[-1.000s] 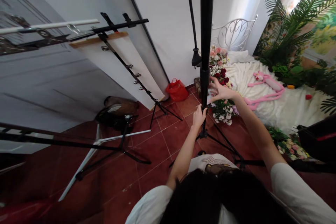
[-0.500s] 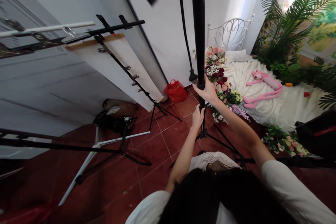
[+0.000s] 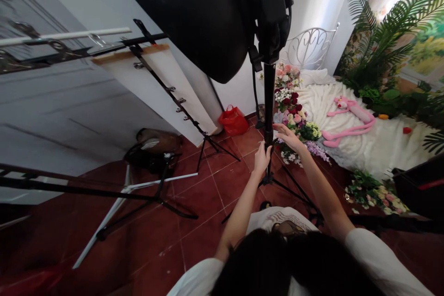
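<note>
Arms [image 3: 239, 215] outstretched, left hand [image 3: 261, 159] gripping black stand [image 3: 269, 101], right hand [image 3: 291, 140] beside it, fingers loosely extended

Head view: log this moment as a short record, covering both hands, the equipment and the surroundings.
Left hand: closed on the lower pole of the black stand
Right hand: open beside the pole, above the left; contact unclear
Stand: upright, legs spread on the red tiles
Stand top: large black dome-shaped fixture
Floor by wall: red bag
Right side: pink plush toy lying on white bedding
</note>
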`<action>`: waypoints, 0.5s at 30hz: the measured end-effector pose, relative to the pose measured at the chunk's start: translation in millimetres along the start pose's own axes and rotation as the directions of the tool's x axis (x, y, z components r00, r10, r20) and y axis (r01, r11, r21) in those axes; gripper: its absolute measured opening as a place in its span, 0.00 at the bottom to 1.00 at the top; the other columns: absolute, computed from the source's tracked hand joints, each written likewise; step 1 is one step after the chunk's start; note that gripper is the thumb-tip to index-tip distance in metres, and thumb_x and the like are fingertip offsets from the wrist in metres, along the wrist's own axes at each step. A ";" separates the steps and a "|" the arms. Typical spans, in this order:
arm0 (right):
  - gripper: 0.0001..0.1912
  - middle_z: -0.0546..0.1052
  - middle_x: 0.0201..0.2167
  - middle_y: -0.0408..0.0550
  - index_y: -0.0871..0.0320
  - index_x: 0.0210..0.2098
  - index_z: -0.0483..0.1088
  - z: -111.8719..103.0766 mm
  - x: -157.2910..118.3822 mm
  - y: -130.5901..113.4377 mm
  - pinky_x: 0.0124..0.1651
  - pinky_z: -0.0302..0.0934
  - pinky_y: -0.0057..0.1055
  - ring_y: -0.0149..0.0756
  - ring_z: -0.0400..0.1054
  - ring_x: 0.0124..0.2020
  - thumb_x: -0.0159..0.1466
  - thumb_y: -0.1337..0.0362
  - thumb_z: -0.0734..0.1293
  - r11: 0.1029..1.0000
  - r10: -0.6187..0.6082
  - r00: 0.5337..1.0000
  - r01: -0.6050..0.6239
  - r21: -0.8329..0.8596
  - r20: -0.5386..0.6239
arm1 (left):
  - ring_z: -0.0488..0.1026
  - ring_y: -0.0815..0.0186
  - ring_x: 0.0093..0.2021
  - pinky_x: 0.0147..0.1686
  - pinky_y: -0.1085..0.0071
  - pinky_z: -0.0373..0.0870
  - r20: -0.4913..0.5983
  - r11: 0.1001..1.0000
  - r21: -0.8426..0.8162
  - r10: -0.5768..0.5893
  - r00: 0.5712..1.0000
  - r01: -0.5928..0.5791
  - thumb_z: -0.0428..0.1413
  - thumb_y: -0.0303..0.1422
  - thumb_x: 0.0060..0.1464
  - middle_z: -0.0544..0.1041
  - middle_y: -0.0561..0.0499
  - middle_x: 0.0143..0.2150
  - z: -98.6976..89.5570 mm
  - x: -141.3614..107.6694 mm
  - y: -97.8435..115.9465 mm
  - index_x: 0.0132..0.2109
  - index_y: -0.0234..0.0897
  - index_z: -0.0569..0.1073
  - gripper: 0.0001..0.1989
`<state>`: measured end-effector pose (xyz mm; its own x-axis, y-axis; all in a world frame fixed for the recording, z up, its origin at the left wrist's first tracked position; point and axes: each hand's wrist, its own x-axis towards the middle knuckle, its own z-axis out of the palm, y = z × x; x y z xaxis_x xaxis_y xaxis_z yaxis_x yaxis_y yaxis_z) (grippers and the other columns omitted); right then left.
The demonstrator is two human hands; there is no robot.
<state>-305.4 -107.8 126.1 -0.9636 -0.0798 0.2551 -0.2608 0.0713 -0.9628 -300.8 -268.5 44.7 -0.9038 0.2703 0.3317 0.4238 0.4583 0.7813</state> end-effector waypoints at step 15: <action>0.19 0.68 0.19 0.36 0.60 0.36 0.64 10.3 6.0 54.7 0.28 0.60 0.23 0.27 0.64 0.21 0.56 0.52 0.70 0.826 0.358 0.845 -0.485 -0.288 -0.398 | 0.75 0.58 0.48 0.46 0.64 0.70 -0.005 0.999 0.013 -0.049 0.999 0.049 0.42 0.44 0.64 0.75 0.40 0.50 1.9 -0.6 -0.2 0.57 0.36 0.63 0.21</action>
<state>-324.8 -114.7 74.1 -0.9308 0.3533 -0.0933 0.2352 0.3836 -0.8931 -300.3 -267.2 43.3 -0.9238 0.2433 0.2956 0.3796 0.4819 0.7897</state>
